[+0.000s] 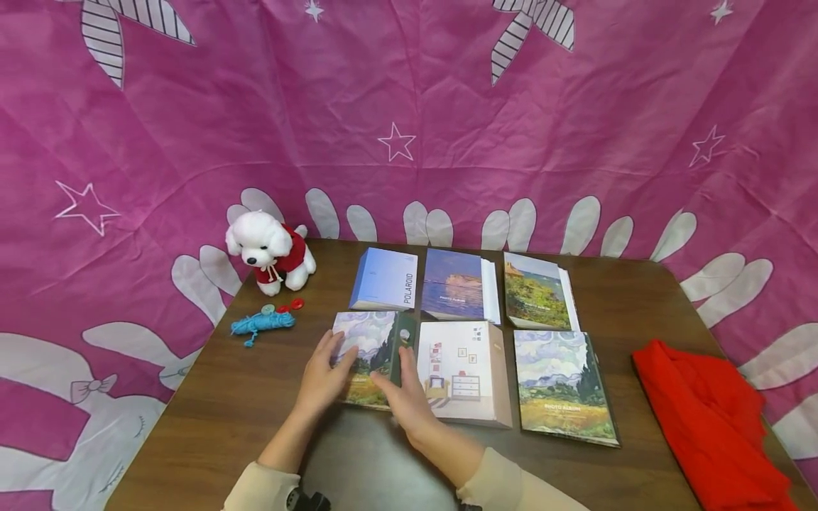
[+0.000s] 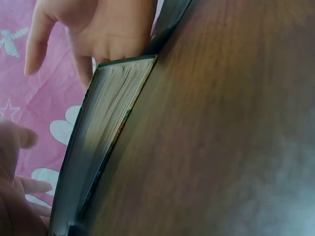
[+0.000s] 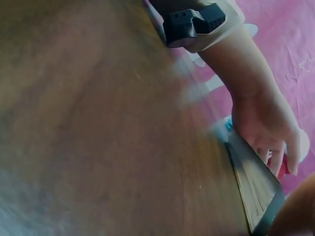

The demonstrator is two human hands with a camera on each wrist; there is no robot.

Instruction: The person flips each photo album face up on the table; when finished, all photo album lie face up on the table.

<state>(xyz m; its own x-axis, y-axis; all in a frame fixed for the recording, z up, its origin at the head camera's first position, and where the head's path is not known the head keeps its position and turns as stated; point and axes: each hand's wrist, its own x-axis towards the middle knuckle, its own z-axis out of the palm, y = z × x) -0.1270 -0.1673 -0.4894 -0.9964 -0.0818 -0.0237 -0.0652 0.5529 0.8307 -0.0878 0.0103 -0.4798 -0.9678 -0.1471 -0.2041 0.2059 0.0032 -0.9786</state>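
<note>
A photo album (image 1: 366, 330) with a painted landscape cover and dark green spine lies flat in the front row. My left hand (image 1: 324, 380) is at its left edge, fingers fairly straight and thumb over the cover. On the spine side, my right hand (image 1: 410, 406) rests with extended fingers along the album, its thumb also above the cover. The left wrist view shows the album's page edges (image 2: 115, 93) between the two hands. In the right wrist view, the left hand (image 3: 263, 123) lies beside the album, and the right hand (image 3: 298, 211) is mostly cut off.
A thick white album (image 1: 469, 362) stands close right, then another landscape album (image 1: 562, 383). Behind are a blue Polaroid album (image 1: 385, 277), a sea-cliff album (image 1: 454, 284) and a coastal album (image 1: 535, 291). A plush dog (image 1: 262, 245), blue yarn (image 1: 262, 323) and red cloth (image 1: 709, 419) flank them.
</note>
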